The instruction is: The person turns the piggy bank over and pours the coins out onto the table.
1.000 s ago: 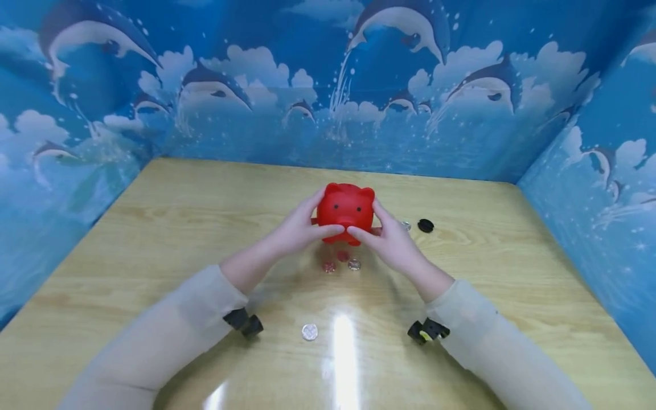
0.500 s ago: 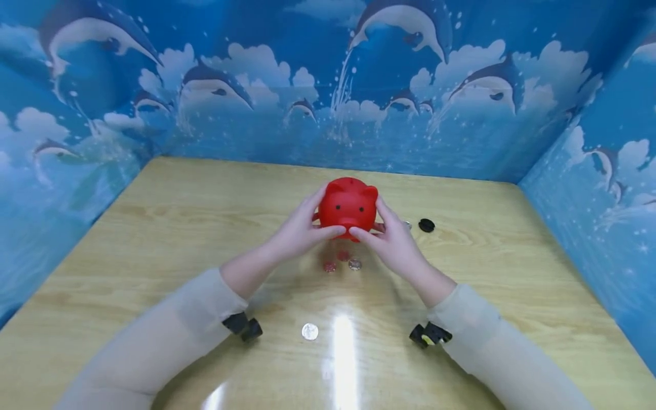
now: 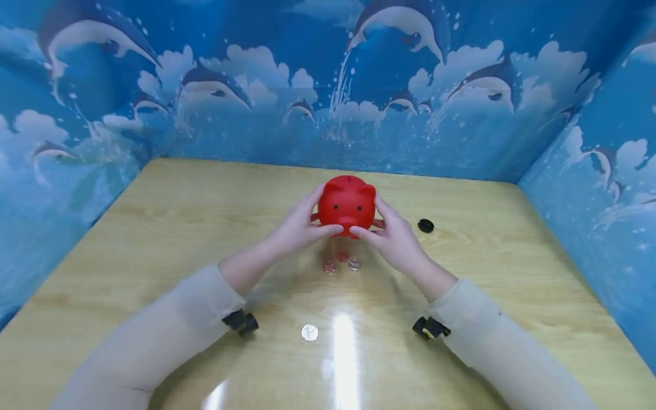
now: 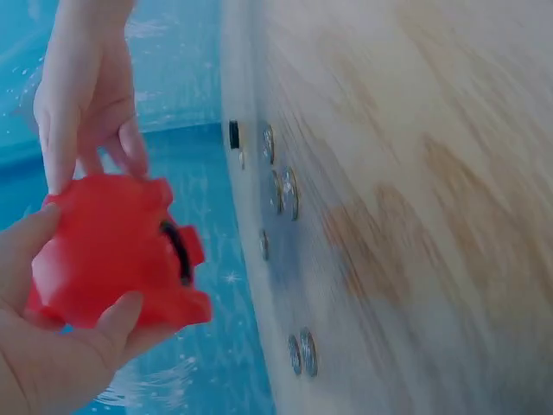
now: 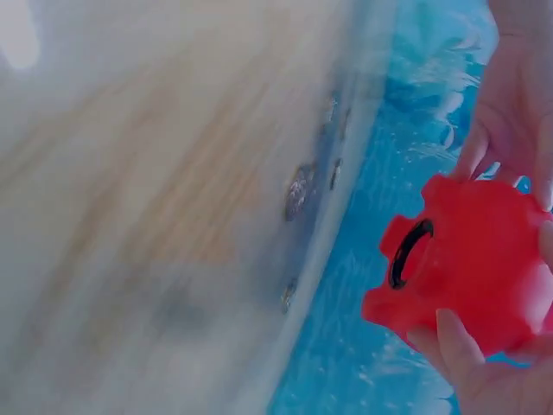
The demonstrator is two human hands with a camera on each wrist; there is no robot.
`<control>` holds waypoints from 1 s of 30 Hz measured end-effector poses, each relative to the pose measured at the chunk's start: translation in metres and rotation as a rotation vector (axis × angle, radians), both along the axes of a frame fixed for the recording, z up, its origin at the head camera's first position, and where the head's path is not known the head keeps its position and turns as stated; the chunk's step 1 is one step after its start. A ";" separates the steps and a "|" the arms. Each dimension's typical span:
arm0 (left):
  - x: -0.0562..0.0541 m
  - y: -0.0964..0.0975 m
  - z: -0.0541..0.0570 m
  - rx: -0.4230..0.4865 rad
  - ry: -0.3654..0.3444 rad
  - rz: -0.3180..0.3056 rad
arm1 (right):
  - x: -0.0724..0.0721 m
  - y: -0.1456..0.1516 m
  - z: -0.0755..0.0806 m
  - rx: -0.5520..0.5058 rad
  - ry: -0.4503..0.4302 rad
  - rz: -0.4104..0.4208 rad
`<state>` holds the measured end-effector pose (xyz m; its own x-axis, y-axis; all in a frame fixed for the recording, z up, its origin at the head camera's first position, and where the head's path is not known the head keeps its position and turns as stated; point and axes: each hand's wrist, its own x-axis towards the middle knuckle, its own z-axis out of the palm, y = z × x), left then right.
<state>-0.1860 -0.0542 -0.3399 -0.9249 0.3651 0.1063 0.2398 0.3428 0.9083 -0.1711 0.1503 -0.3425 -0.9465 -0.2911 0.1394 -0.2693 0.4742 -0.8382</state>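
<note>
Both hands hold a red piggy bank (image 3: 346,206) in the air above the table, its face towards me. My left hand (image 3: 301,226) grips one side, and my right hand (image 3: 393,234) grips the other, with the thumbs near the snout. A coin slot shows on the pig's back. In the right wrist view, a round hole with a black rim (image 5: 410,253) is uncovered in the pig's underside. Beneath the pig lie coins, among them a silver coin (image 3: 354,265) and a reddish-looking coin (image 3: 329,267). A black plug (image 3: 426,226) lies to the right of my right hand.
A single silver coin (image 3: 310,332) lies nearer to me on the wooden table (image 3: 169,228). Several coins stand out along the tabletop in the left wrist view. A blue dolphin-print backdrop (image 3: 328,136) borders the table's back and sides.
The piggy bank has risen slightly and tilted, so its top slot now shows. A coin that peeked out beside my right hand is now out of sight. Both hands keep their grip.
</note>
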 end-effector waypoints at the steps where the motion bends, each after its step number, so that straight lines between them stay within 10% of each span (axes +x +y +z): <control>1: 0.000 0.000 -0.002 -0.019 -0.020 0.000 | 0.000 0.000 -0.001 0.014 -0.030 0.000; 4: 0.003 -0.001 -0.005 0.002 -0.008 -0.011 | 0.002 0.000 -0.006 0.008 0.004 -0.001; 9: 0.010 -0.001 0.000 0.070 0.361 -0.033 | 0.007 0.000 -0.004 -0.015 0.439 0.012; 11: 0.010 0.000 0.007 0.066 0.392 -0.021 | 0.007 0.000 0.002 -0.022 0.448 0.015; 16: 0.005 -0.001 0.011 0.014 0.016 -0.006 | 0.001 0.000 0.012 -0.007 -0.033 0.027; 21: 0.005 -0.004 -0.002 0.018 -0.096 0.012 | 0.001 -0.001 0.006 0.033 -0.109 0.042; 30: 0.008 -0.001 -0.005 0.097 0.356 0.010 | 0.009 -0.006 0.004 0.012 0.292 -0.026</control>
